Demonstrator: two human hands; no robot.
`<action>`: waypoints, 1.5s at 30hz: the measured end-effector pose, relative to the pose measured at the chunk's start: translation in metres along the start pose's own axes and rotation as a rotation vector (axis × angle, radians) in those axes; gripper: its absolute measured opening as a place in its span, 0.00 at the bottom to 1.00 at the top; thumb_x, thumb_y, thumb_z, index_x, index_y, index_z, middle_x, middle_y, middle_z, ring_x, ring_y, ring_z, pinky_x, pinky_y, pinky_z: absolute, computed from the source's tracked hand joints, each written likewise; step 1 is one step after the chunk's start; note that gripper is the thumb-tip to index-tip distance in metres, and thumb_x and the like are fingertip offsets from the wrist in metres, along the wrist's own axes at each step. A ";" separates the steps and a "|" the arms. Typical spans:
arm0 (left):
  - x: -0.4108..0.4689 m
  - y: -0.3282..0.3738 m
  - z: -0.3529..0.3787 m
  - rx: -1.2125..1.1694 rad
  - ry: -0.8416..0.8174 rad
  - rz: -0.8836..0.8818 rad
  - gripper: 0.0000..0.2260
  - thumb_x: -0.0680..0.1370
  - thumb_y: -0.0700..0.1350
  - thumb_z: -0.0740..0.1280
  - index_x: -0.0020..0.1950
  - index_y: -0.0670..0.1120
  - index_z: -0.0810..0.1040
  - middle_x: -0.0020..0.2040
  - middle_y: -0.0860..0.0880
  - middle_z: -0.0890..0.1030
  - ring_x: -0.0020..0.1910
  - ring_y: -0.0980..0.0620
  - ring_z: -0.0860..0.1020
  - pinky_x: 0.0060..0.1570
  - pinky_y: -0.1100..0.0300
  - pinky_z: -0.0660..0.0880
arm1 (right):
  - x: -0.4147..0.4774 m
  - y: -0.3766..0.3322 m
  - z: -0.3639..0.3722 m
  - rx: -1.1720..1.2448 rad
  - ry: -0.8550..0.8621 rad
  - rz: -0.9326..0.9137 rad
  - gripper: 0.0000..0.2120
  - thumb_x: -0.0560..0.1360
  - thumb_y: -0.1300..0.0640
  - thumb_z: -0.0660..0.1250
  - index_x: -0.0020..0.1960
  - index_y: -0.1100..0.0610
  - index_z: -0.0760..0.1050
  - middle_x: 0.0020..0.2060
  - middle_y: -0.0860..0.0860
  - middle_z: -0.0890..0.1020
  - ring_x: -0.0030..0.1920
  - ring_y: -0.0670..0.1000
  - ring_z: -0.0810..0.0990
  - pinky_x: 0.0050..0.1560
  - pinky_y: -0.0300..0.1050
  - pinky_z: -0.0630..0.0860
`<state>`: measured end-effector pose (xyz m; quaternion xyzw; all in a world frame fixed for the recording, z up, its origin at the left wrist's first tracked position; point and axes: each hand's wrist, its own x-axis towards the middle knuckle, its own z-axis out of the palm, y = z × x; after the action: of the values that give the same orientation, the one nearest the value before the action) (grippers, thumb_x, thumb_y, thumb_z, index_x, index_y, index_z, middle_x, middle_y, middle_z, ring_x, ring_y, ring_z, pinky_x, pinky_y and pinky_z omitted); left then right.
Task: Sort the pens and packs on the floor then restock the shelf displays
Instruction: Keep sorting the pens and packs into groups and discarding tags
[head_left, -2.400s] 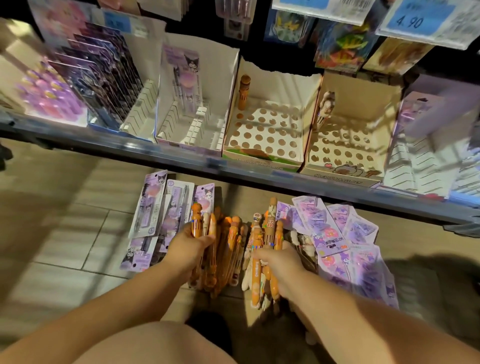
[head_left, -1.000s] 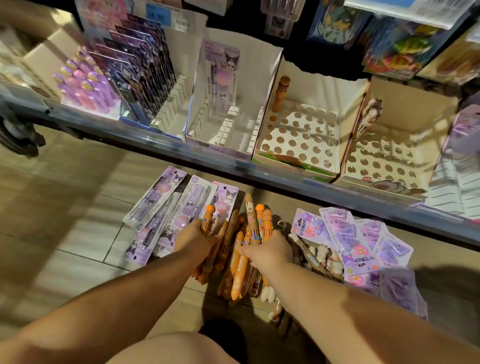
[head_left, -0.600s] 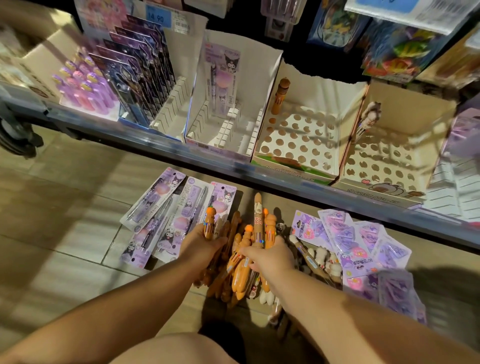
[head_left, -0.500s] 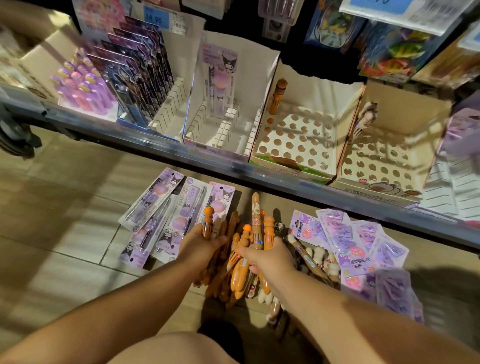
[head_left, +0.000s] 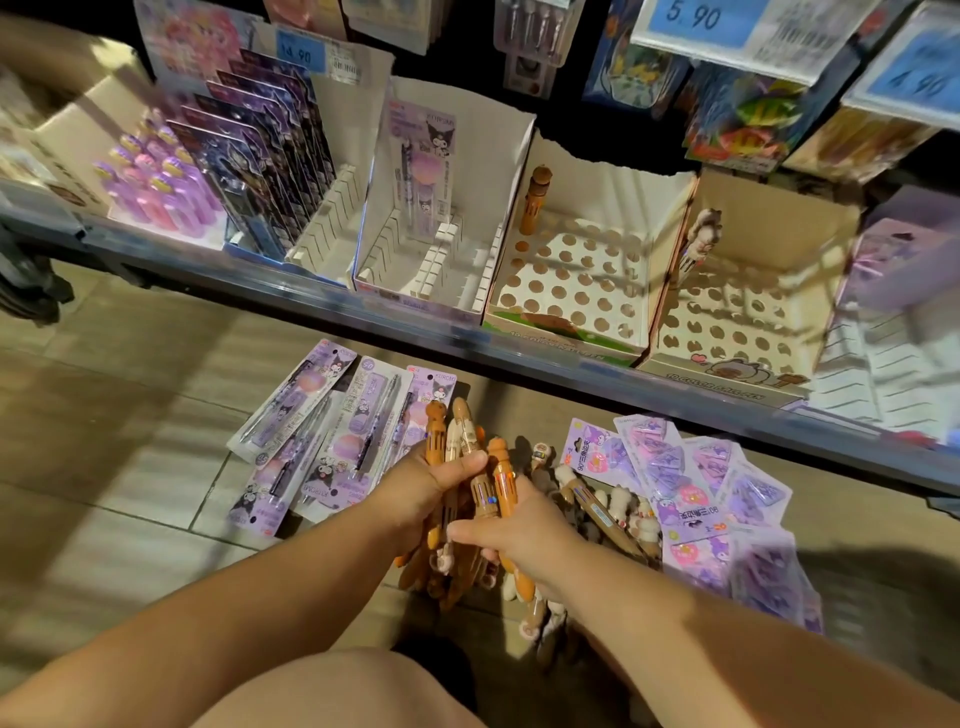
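Head view: two bare hands meet over a heap of orange pens (head_left: 597, 509) on the tiled floor (head_left: 130, 467), just below a shelf (head_left: 311, 304). L hand (head_left: 421, 493) has fingers & thumb clamped round a bunch of them, tips up. R hand (head_left: 519, 535) curls round a few more, touching that bunch. Long purple packs (head_left: 311, 441) lie flat to the left, small purple packs (head_left: 717, 488) to the right. On the shelf, a holed display box (head_left: 571, 291) holds a single pen (head_left: 535, 202) upright.

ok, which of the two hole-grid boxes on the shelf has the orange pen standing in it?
The left hole-grid box, green-fronted, holds the orange pen at its back-left corner; the right hole-grid box holds a cream plush-topped pen.
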<state>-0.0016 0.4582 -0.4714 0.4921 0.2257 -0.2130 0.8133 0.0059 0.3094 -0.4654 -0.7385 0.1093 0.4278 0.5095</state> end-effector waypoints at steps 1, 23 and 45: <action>0.000 0.001 0.001 -0.010 0.002 0.001 0.07 0.72 0.41 0.73 0.48 0.42 0.81 0.46 0.39 0.83 0.45 0.42 0.82 0.51 0.49 0.79 | -0.001 0.000 -0.001 0.003 -0.014 -0.017 0.33 0.56 0.47 0.80 0.57 0.47 0.70 0.53 0.51 0.80 0.50 0.50 0.82 0.41 0.39 0.77; 0.002 0.003 -0.015 -0.012 0.182 -0.169 0.16 0.75 0.39 0.71 0.62 0.38 0.78 0.51 0.38 0.84 0.45 0.42 0.84 0.42 0.53 0.80 | 0.003 -0.015 0.001 0.131 0.009 0.067 0.07 0.78 0.55 0.67 0.55 0.55 0.76 0.51 0.54 0.83 0.52 0.52 0.82 0.49 0.46 0.78; 0.003 -0.007 -0.032 0.288 0.294 -0.165 0.15 0.69 0.36 0.76 0.54 0.45 0.80 0.46 0.45 0.86 0.48 0.44 0.84 0.59 0.42 0.76 | 0.025 -0.016 0.013 -0.322 0.358 0.182 0.07 0.72 0.51 0.69 0.40 0.47 0.71 0.50 0.55 0.81 0.42 0.52 0.84 0.42 0.48 0.83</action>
<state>-0.0083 0.4836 -0.4908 0.6089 0.3485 -0.2348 0.6728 0.0242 0.3347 -0.4749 -0.8613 0.1942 0.3461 0.3173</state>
